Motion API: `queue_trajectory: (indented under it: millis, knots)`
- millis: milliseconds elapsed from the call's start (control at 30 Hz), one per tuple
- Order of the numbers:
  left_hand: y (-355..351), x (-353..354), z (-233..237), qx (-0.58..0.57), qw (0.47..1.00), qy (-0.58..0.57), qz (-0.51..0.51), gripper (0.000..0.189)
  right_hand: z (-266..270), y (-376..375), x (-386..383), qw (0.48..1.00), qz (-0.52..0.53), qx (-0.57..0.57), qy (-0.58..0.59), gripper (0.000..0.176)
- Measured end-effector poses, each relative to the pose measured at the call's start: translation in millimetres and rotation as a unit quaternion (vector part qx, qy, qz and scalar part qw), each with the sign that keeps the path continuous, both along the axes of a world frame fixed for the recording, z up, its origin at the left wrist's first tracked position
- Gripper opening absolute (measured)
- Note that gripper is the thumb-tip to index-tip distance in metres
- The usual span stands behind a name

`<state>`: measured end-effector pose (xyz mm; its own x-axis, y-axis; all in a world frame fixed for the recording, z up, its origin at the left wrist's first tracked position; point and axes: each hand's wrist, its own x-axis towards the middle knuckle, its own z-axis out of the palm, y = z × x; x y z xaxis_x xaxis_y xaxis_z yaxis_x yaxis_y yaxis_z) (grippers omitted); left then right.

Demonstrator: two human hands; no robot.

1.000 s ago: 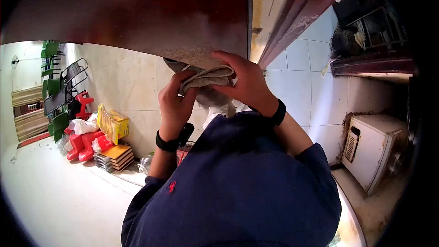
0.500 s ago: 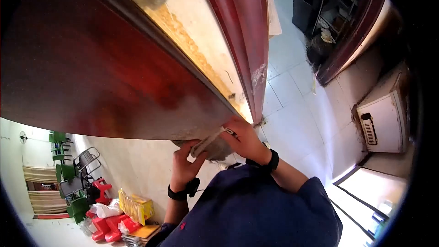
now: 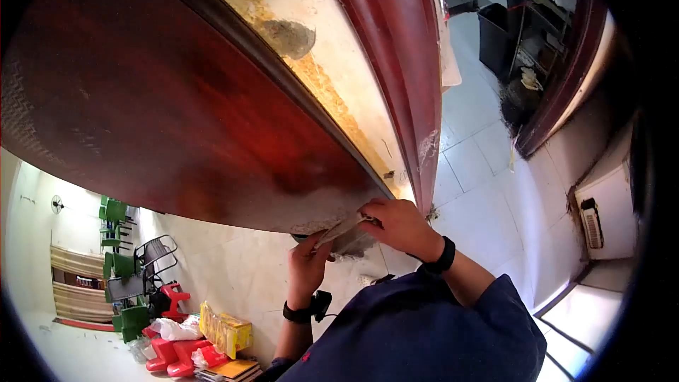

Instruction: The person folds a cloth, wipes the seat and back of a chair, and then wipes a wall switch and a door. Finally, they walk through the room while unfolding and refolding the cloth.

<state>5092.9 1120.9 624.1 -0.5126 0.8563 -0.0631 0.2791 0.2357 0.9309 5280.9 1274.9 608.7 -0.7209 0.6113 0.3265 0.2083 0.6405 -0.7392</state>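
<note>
A folded grey cloth (image 3: 345, 232) is held between both my hands just below the bottom edge of a dark red wooden door (image 3: 163, 113). My left hand (image 3: 310, 265) grips the cloth's lower left end. My right hand (image 3: 397, 225) pinches its upper right end, close to the door's dusty lower corner. Both wrists wear black bands. My dark blue shirt fills the bottom of the view.
A red door frame (image 3: 399, 64) and a stained cream wall strip (image 3: 325, 49) run beside the door. White floor tiles (image 3: 481, 170) lie to the right, with a white appliance (image 3: 608, 212). Red stools (image 3: 166, 350), a yellow box (image 3: 226, 332) and green chairs (image 3: 117, 269) stand at lower left.
The view has swung upward along the door, so my hands and the cloth sit lower in the picture. The cloth is now flatter and tighter against the door's bottom edge.
</note>
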Motion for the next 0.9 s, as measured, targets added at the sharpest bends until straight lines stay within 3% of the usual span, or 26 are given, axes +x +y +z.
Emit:
queue_trajectory:
  millis: [67, 133, 167, 233, 267, 300, 400, 500, 600, 633, 700, 733, 833, 867, 900]
  knots:
    - [0.0, 4.2, 0.2, 0.037, 0.999, -0.029, 0.026, 0.028, 11.6, -1.8, -6.5, 1.0, -0.003, -0.001, -0.003, 0.025]
    - [-2.0, 9.2, 3.8, 0.071, 0.994, -0.059, 0.053, 0.027, 15.6, -13.3, -14.0, 0.98, -0.114, -0.009, 0.161, 0.023]
    - [-1.5, 11.3, 10.2, 0.078, 0.995, -0.006, 0.058, 0.026, 9.9, -19.1, -11.0, 0.981, -0.108, -0.009, 0.161, 0.023]
    - [-2.7, 14.7, 28.5, 0.079, 0.993, 0.047, 0.072, 0.026, -2.9, -31.3, -3.9, 0.984, 0.033, 0.066, 0.163, 0.024]
    - [-2.2, 15.6, 40.6, 0.051, 0.989, 0.133, 0.043, 0.026, 7.8, -36.2, -2.8, 0.981, 0.092, 0.049, 0.166, 0.022]
    - [-2.5, 14.4, 48.9, 0.021, 0.976, 0.216, 0.011, 0.025, 5.2, -43.1, -11.2, 0.98, 0.1, 0.044, 0.164, 0.022]
    - [1.4, 15.8, 76.5, 0.004, 0.963, 0.267, -0.032, 0.022, -13.1, -53.4, -37.9, 0.976, 0.19, 0.041, 0.102, 0.027]
    - [4.0, 16.9, 105.0, -0.015, 0.937, 0.34, -0.082, 0.024, -7.7, -53.6, -52.0, 0.981, 0.15, 0.042, 0.118, 0.029]
    - [13.7, 25.4, 124.3, 0.087, 0.885, 0.44, -0.128, 0.03, 13.9, -33.7, -59.9, 0.98, 0.064, 0.096, 0.164, 0.029]
    - [15.6, 29.3, 126.7, 0.088, 0.885, 0.438, -0.132, 0.03, 27.2, -23.3, -58.4, 0.98, 0.059, 0.095, 0.163, 0.029]
    - [15.6, 33.4, 127.3, 0.252, 0.862, 0.433, -0.078, 0.03, 51.8, -1.0, -56.4, 0.978, 0.082, -0.038, 0.19, 0.028]
    - [12.2, 29.9, 117.1, 0.272, 0.879, 0.382, -0.079, 0.026, 51.3, 5.2, -57.9, 0.978, 0.08, -0.045, 0.185, 0.028]
    - [8.1, 23.1, 78.7, 0.103, 0.975, 0.176, -0.086, 0.012, 42.0, 8.3, -56.6, 0.965, 0.124, -0.142, 0.179, 0.03]
    - [9.5, 23.3, 63.9, 0.088, 0.991, 0.061, -0.078, 0.013, 44.7, 11.1, -56.2, 0.954, 0.134, -0.19, 0.19, 0.03]
    - [6.9, 16.0, 40.0, 0.057, 0.995, 0.022, -0.085, 0.017, 47.1, 11.6, -55.0, 0.941, 0.144, -0.231, 0.2, 0.03]
